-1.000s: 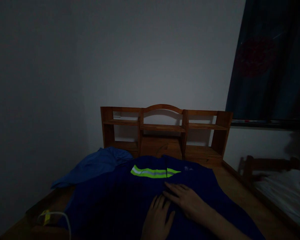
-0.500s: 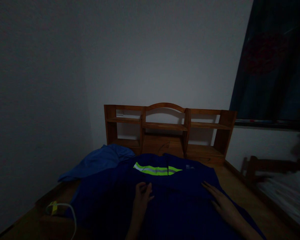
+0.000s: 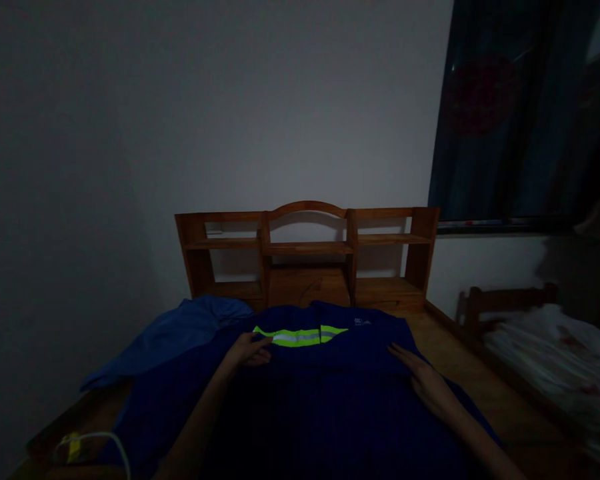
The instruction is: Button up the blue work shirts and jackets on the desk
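While a white cable (image 3: pixel 96 435) loops at the near left corner, touching or just beside a yellow piece (image 3: pixel 73 447) (too dark to tell), a dark blue garment (image 3: pixel 350 413) fills the near middle, spread over a wooden surface (image 3: pixel 447 340). Near part of the cloth very dark, folds unreadable.

2 bare hands at the garment, well apart. Right hand (image 3: pixel 430 387) on its right side, palm down, fingers straight and roughly together, cloth under them. Left hand (image 3: pixel 250 350) farther left, at the left end of the lime and silver stripe (image 3: pixel 297 338), index finger stretched along it, other fingers bent under; cannot tell if any cloth is pinched.

Stripe crosses the garment's far part, with a small pale logo (image 3: pixel 363 322) to its right. Lighter blue cloth (image 3: pixel 180 333) heaped at far left, against the garment.

Behind: wooden headboard (image 3: pixel 307 248), 3 shelf sections, middle 1 arched. Off right, lower: wooden frame (image 3: pixel 510 298) with rumpled pale cloth (image 3: pixel 560 347). Farthest: plain wall (image 3: pixel 280 100), plus dark window (image 3: pixel 520 167) at upper right with 1 round red shape (image 3: pixel 483 93).
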A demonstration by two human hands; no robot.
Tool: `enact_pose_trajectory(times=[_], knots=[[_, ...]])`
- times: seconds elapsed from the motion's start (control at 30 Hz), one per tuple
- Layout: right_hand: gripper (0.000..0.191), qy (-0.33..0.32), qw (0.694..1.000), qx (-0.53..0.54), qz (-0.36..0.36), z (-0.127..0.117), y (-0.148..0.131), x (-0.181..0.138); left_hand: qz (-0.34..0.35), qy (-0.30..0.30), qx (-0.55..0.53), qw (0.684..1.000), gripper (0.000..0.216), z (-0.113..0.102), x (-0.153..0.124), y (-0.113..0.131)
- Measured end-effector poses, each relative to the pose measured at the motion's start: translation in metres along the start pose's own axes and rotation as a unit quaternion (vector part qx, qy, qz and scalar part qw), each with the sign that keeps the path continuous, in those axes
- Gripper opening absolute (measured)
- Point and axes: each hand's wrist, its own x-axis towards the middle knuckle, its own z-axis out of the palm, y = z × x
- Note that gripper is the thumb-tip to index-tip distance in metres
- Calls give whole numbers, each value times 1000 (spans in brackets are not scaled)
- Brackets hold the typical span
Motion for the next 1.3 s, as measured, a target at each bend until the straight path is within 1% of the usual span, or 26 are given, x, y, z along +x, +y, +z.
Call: enact_pose_trajectory(times=[0.07,0.13,0.23,0.27,0.3,0.33,0.37,0.43,0.5,0.53,0.6,0.63,0.7,0.73,0.8,0.87,0.9,0.93,0.97,1.03,1.07,1.13,1.2,1.23,1.27,1.3], knots=[[70,19,1000,4,7,0,3,0,68,17,33,997,65,-5,7,20],[67,47,998,3,30,-2,3,0,184,57,52,980,58,-8,3,50],[68,104,992,-11,74,-7,-3,1,379,116,21,918,50,-9,-23,102],[69,125,989,-17,83,-9,-7,2,428,127,4,895,48,-9,-35,117],[71,143,985,-22,89,-12,-11,3,460,132,-11,878,47,-10,-47,128],[74,155,983,-26,91,-14,-15,3,471,137,-26,871,48,-12,-57,134],[76,163,982,-29,91,-15,-18,3,464,140,-36,874,51,-14,-63,136],[80,154,984,-34,81,-16,-23,4,411,151,-36,898,54,-21,-64,124],[81,127,989,-41,65,-14,-24,4,346,153,-8,926,49,-28,-49,96],[81,114,991,-45,61,-12,-23,4,320,142,5,937,45,-32,-38,77],[79,97,992,-56,63,-9,-18,4,273,76,20,959,41,-38,-14,35],[78,94,992,-63,64,-8,-16,4,234,32,14,972,43,-40,-4,14],[74,94,991,-80,53,-11,-16,4,145,-79,-27,986,52,-43,11,-24],[71,94,991,-89,34,-14,-21,4,115,-122,-47,985,56,-44,15,-39],[67,70,992,-99,-46,-20,-43,4,85,-158,-91,979,60,-43,17,-54],[63,3,983,-92,-156,-24,-80,4,100,-152,-135,974,60,-40,11,-49],[62,-39,975,-76,-203,-22,-102,5,119,-145,-156,970,61,-37,4,-40],[62,-75,969,-57,-227,-19,-123,6,140,-140,-176,964,62,-34,-3,-26],[60,-100,965,-33,-239,-13,-144,8,163,-136,-194,958,63,-31,-12,-10],[52,-124,970,6,-208,4,-172,16,204,-128,-221,945,67,-26,-30,24],[50,-132,975,20,-180,12,-178,21,224,-123,-227,940,68,-24,-39,40],[48,-133,984,34,-110,27,-173,33,264,-110,-225,931,71,-25,-52,64],[48,-87,995,23,-37,31,-150,45,296,-87,-189,932,72,-31,-56,74],[48,-41,999,9,-3,28,-134,50,305,-68,-156,937,72,-35,-54,72],[49,7,1000,-5,21,23,-117,53,306,-47,-114,944,71,-38,-51,66],[49,39,998,-14,38,14,-101,55,300,-28,-68,951,70,-41,-45,57]])
